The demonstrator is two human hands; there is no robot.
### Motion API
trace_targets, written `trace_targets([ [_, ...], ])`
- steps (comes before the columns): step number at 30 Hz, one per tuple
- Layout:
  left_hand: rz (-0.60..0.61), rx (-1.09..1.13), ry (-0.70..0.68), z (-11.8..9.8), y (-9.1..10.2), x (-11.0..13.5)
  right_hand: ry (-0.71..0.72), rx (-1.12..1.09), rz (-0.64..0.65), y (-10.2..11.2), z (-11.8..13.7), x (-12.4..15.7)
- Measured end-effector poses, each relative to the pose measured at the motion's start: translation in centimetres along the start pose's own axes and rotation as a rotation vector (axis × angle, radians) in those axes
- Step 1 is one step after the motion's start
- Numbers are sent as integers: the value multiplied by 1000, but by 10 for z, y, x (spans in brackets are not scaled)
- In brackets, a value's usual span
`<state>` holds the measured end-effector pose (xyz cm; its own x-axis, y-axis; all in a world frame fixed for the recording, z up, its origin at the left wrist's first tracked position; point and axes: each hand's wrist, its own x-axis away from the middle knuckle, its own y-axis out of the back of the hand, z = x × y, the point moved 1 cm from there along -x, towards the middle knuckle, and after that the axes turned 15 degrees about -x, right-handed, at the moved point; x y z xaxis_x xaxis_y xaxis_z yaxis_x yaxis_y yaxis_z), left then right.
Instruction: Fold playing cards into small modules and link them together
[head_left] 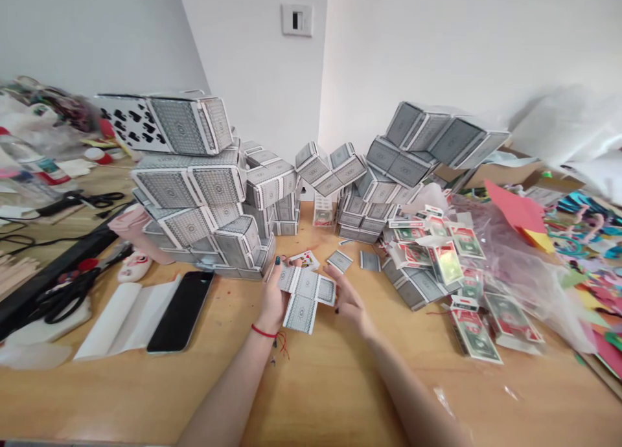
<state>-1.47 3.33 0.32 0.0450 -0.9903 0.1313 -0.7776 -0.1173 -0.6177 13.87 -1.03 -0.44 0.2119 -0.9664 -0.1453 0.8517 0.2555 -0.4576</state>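
Note:
My left hand (273, 302) grips an unfolded grey-patterned card box (305, 298) by its left side, fingers curled round it; a red thread circles that wrist. My right hand (350, 302) touches the flattened box's right edge with fingers partly spread. Just beyond the hands lie a face-up playing card (305, 259) and two loose grey-backed cards (339, 260). A wall of stacked grey card boxes (204, 194) rises behind on the left, with more stacked boxes (389, 175) at the centre and right.
A black phone (181, 311) and a white folded sheet (124, 317) lie left on the wooden table (321, 389). Scissors (63, 298) sit further left. Red-and-green card packs (461, 291), clear plastic wrap and coloured paper (519, 214) crowd the right side.

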Motion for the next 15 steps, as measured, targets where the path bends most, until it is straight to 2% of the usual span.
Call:
trace_targets([
  [3, -25, 67, 48, -1, 3, -4, -248, -282, -74, 2, -8, -2],
  [5, -21, 109, 68, 0, 3, -5, -392, -331, -122, 4, -11, -3],
  [7, -22, 145, 72, 1, 3, -6, -471, -327, -114, 5, -13, -3],
  [11, 5, 166, 80, 5, 4, -10, -439, -287, -45, 2, -17, -2],
  [15, 56, 130, 47, 6, 6, -13, -355, -250, -101, 1, -27, 0],
])
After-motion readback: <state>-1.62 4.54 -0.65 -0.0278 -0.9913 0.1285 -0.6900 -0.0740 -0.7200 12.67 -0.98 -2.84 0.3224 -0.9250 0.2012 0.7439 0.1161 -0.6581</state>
